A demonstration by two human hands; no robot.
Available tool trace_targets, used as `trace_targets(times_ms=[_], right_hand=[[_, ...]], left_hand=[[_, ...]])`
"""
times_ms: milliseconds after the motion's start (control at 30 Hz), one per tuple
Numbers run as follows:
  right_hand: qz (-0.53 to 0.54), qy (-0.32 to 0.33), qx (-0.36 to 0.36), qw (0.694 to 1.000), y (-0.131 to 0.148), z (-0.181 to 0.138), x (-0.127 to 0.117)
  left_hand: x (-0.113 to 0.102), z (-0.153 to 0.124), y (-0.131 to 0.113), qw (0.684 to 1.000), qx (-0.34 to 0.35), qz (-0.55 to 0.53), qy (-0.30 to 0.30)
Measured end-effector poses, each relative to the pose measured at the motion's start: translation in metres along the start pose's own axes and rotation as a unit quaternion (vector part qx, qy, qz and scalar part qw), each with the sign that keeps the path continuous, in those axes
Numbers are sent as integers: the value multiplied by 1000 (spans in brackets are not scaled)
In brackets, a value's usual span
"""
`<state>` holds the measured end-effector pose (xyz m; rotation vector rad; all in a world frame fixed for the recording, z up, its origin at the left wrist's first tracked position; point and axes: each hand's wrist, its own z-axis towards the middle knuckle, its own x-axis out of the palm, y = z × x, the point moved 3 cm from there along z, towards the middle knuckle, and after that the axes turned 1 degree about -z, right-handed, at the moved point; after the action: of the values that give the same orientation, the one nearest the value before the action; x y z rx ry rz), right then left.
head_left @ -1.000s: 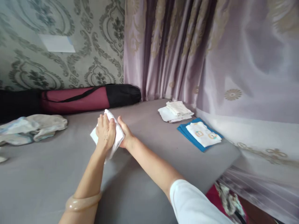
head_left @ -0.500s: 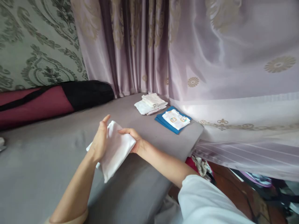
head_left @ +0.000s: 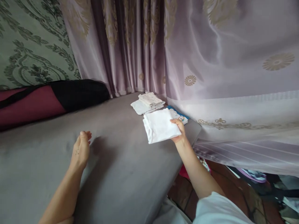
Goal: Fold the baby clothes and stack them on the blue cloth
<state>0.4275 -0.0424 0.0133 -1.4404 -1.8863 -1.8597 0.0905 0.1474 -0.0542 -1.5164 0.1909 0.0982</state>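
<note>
One hand now, right (head_left: 178,129) carrying folded white cloth (head_left: 160,126) toward blue-cloth pile (head_left: 181,115), left (head_left: 81,149) released, empty.

Folded cloth (head_left: 160,125) sits before stacked cloths (head_left: 147,103), bolster (head_left: 46,99) far left behind.

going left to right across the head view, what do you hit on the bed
red and black bag → left hand, resting empty on the grey sheet → folded white cloth → right hand holding that cloth → curtain draped at the bed's right edge
</note>
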Motion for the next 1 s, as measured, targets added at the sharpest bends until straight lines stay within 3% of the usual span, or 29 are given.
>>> trace_targets(times_ms=[233,367,433,533,600,633,700,800,1000], right_hand=[[-64,-121,-157,978,69,9,-43],[-184,-174,-262,931,117,23,-52],[-321,-202,-331,864,133,31,-52],[-602,-190,-376,679,130,43,-48],[-762,-127,-317,551,105,55,-50],[-818,-90,-268,501,89,60,-54],[-882,-38,-170,438,59,68,-63],[-902,-38,-134,408,40,72,-69],[-878,-46,-135,456,53,73,-56]], left_hand=[[-5,3,7,999,-45,11,5],[-6,6,12,999,-45,9,10],[-6,7,13,999,-42,10,17],[-5,5,10,999,-39,17,19],[-5,4,8,999,-38,21,17],[-5,3,8,999,-38,22,17],[-6,3,10,999,-38,22,20],[-7,6,15,999,-33,27,29],[-8,8,19,999,-31,30,29]])
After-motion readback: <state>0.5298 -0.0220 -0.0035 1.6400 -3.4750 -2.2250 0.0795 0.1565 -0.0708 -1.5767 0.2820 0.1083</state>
